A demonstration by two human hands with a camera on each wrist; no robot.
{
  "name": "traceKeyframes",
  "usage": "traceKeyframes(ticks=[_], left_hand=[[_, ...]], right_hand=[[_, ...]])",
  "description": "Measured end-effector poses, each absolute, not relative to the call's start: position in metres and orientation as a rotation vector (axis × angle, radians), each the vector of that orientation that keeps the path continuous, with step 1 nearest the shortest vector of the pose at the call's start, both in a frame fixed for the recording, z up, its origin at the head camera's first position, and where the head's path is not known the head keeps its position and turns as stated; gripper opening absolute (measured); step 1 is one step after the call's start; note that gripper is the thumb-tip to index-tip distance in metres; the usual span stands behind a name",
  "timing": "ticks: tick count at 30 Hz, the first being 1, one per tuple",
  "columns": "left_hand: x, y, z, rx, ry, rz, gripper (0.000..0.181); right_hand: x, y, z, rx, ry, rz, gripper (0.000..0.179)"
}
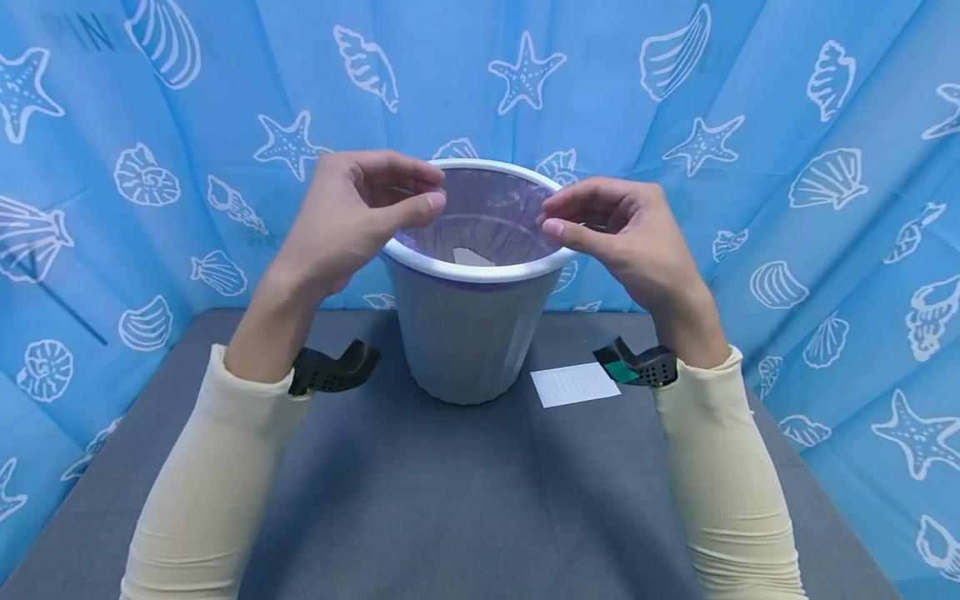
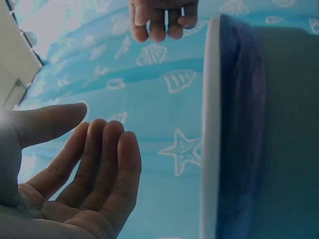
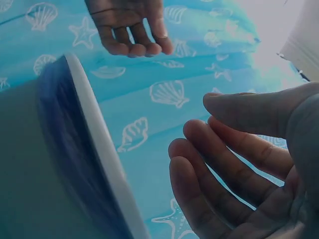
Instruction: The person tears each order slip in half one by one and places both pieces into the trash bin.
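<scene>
A light grey trash can [image 1: 465, 342] stands upright on the table, with a white rim [image 1: 487, 272] and a thin purple liner [image 1: 498, 204] folded over its edge. Inside it lies a white piece [image 1: 471, 257] that looks like paper. My left hand [image 1: 348, 204] is raised over the left side of the rim, fingers loosely bent and thumb apart from them. On the other side my right hand [image 1: 626, 233] is held the same way. Both wrist views show a gap between each hand and the rim, and nothing in the fingers.
To the right of the can, a white lined card [image 1: 575, 385] lies flat on the grey table [image 1: 450, 500]. Behind and on both sides hangs a blue curtain [image 1: 465, 75] with white seashells and starfish. Each wrist wears a black strap [image 1: 330, 371].
</scene>
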State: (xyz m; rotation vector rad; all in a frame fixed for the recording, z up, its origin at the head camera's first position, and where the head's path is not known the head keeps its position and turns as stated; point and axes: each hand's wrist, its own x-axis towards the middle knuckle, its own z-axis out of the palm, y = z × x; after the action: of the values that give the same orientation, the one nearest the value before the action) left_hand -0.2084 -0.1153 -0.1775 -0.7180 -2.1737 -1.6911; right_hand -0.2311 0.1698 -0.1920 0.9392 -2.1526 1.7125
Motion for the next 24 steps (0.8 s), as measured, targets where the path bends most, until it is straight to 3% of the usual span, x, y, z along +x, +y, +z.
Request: traceKeyframes(ticks=[14,24], left_hand=[[-0.179,-0.124,-0.227,-0.711,-2.156,-1.676,0.023],[-0.177,-0.129,-0.271,-0.652,-2.184,-1.792,0.025]], right_hand=[[-0.21,0.186,-0.237,0.934,-2.126,1.788,0.019],[-0.208,0.198,-0.281,0.903,-2.166,1.846,0.02]])
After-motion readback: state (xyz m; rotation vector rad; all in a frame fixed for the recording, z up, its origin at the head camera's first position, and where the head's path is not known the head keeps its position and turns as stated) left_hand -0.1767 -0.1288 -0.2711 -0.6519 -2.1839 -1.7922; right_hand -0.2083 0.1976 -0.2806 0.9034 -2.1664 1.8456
